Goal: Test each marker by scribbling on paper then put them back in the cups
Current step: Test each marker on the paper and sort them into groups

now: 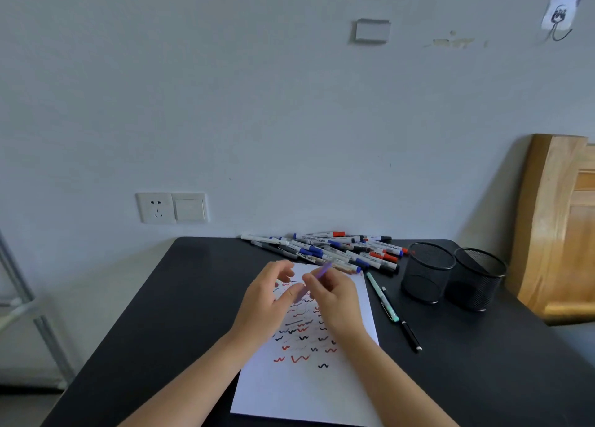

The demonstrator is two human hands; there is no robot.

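Head cam view, looking down at a black table [145, 314] with a white sheet of paper [306, 391] right in front of the person. The sheet has a bunch of red, black and blue squiggles on it, mostly across its upper and middle part.

Both hands hover over the far end of the paper, close together. The right hand [335, 298] has its fingers curled round a purple marker [323, 270], which tilts up and away from the person. It's pretty motion-blurred. The left hand [267, 294] sits right next to the marker's lower end with its fingers loosely bent, and honestly I can't tell if it's pinching that end or just beside it.

Behind the paper, against the wall, a big messy pile of markers [338, 249] lies flat. To the right stand two black mesh cups [428, 272], upright and side by side. Between the paper and the cups lie a teal pen [381, 296] and a black pen [409, 330], roughly end to end.

The wall has a socket [156, 207], and a wooden board [563, 227] leans at far right.
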